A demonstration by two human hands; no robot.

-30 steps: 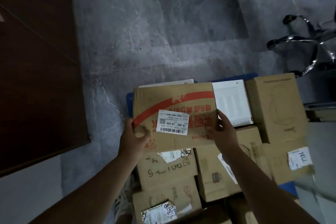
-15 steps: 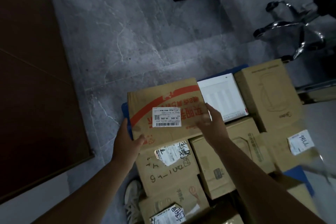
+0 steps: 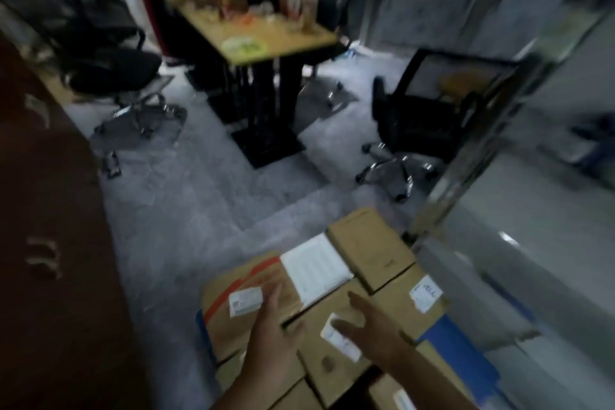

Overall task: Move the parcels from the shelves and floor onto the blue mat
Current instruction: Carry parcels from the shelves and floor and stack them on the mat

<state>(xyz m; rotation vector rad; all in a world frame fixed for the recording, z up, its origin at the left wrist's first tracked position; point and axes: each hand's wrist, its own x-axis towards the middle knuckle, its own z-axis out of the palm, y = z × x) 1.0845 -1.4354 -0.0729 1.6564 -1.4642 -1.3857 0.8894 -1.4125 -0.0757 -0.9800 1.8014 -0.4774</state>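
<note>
Inspection, left to right. A brown panel (image 3: pixel 50 243) is filling the left edge, well apart from the work.

The red-striped parcel (image 3: pixel 233 326) is lying flat at the near left of the parcel cluster, with a strip of the blue mat (image 3: pixel 447 331) showing at its left side. Its broad face and white label (image 3: pixel 245 301) are facing up. Its long axis is running from near left to far right, in line with its neighbours. Judgement: it is laid this way to pack tightly against the white box (image 3: pixel 314 268) just beside it.

The left hand (image 3: pixel 276 343) is hovering over that parcel, fingers (image 3: pixel 274 293) extended and grasping nothing. Blur is preventing any finding on contact.

The right hand (image 3: pixel 376 333) is reaching out above a plain parcel (image 3: pixel 316 356), fingers (image 3: pixel 357 301) spread and released, holding nothing. Judgement: both hands are standing free because this parcel is already delivered, so the step in hand is returning for another.

A metal upright (image 3: pixel 482 130) is rising at the right, probably part of the shelving. Its contents are too blurred to report.
</note>
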